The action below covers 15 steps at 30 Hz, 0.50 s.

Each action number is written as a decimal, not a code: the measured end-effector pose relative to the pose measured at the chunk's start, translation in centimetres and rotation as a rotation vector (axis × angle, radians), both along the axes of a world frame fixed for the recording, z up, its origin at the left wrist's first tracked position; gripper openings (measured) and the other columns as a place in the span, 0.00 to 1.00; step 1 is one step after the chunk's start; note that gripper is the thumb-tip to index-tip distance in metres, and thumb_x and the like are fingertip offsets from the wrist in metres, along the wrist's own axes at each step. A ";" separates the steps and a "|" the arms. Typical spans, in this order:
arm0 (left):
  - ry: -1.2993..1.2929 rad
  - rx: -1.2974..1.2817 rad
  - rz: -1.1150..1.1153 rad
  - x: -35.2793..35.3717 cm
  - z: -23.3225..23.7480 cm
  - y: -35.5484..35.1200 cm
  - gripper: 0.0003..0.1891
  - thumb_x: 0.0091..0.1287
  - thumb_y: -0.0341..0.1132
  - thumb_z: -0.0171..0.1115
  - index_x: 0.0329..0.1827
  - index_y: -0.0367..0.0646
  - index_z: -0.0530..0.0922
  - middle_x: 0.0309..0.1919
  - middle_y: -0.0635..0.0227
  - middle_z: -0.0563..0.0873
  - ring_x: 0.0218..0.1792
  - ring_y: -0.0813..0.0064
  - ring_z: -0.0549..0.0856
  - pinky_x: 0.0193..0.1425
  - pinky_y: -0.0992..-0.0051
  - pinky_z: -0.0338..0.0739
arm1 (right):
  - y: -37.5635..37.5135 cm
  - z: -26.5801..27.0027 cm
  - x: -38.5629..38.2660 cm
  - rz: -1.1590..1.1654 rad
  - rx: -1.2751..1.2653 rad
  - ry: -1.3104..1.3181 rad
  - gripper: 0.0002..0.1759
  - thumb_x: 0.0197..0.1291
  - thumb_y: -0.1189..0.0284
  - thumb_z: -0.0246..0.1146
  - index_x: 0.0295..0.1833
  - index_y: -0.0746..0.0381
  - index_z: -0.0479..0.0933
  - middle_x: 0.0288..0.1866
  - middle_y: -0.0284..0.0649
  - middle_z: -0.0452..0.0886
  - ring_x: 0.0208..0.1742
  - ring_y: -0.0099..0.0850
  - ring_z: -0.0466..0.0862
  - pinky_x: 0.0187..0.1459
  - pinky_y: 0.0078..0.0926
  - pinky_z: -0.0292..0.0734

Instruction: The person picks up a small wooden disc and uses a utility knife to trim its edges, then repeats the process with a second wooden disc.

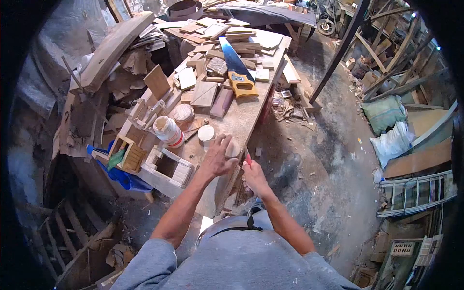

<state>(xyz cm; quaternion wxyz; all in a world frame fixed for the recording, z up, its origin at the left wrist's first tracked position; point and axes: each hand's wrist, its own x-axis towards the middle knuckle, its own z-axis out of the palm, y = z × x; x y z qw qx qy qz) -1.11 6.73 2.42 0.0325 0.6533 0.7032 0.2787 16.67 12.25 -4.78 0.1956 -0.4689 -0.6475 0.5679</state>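
At the right edge of the wooden workbench (220, 123), my left hand (217, 157) is spread over a pale round disc (233, 149), fingers and thumb curled around it. My right hand (256, 178) is just off the bench edge, closed around the handle of a red-handled tool (248, 159). A thin tip points up and away from my fist, close beside the disc; the exact kind of tool cannot be made out. Another pale round disc (206, 133) lies beyond my left fingers. A thin dark tool (193, 132) lies left of it.
A white jar (168, 131) stands left of my hand, near a small rectangular wooden frame (181, 173). Farther back lie a handsaw (241, 83) with a yellow handle and piled wood offcuts (217, 67). A dark post (340, 50) rises at right; a ladder (418, 193) lies beyond.
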 end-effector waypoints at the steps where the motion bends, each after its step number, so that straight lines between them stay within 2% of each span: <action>1: -0.045 -0.045 -0.012 -0.3 -0.4 -0.1 0.39 0.56 0.43 0.80 0.67 0.32 0.74 0.62 0.43 0.77 0.65 0.45 0.78 0.70 0.56 0.75 | -0.3 -0.8 -0.4 -0.002 0.054 -0.005 0.18 0.79 0.60 0.51 0.46 0.66 0.74 0.31 0.46 0.79 0.30 0.40 0.80 0.32 0.40 0.74; 3: -0.134 -0.128 -0.032 -0.8 -0.8 0.0 0.37 0.57 0.39 0.79 0.69 0.35 0.75 0.64 0.43 0.77 0.66 0.45 0.77 0.72 0.56 0.73 | -1.0 -1.7 -0.8 -0.015 0.112 -0.049 0.17 0.80 0.60 0.51 0.46 0.64 0.74 0.24 0.39 0.79 0.21 0.30 0.80 0.25 0.36 0.75; 6: -0.166 -0.124 0.048 -0.3 -0.3 0.1 0.34 0.57 0.37 0.79 0.67 0.35 0.76 0.64 0.43 0.77 0.66 0.44 0.78 0.72 0.57 0.74 | -1.7 2.6 -1.0 -0.010 0.000 -0.069 0.23 0.77 0.59 0.51 0.53 0.71 0.76 0.48 0.69 0.83 0.56 0.67 0.82 0.56 0.57 0.75; 9: -0.202 -0.145 0.068 -0.3 0.1 0.2 0.35 0.57 0.38 0.79 0.67 0.35 0.76 0.63 0.43 0.78 0.65 0.44 0.78 0.72 0.58 0.74 | -2.1 4.0 -1.3 -0.026 0.110 -0.087 0.22 0.77 0.60 0.51 0.52 0.71 0.76 0.48 0.70 0.83 0.55 0.68 0.82 0.56 0.58 0.75; 15: -0.214 -0.081 0.051 -0.7 -0.4 0.4 0.36 0.55 0.38 0.81 0.65 0.33 0.76 0.60 0.43 0.79 0.63 0.43 0.80 0.70 0.58 0.75 | -2.2 4.8 -1.6 -0.024 0.128 -0.204 0.21 0.78 0.60 0.51 0.53 0.71 0.75 0.47 0.69 0.83 0.55 0.67 0.82 0.55 0.56 0.77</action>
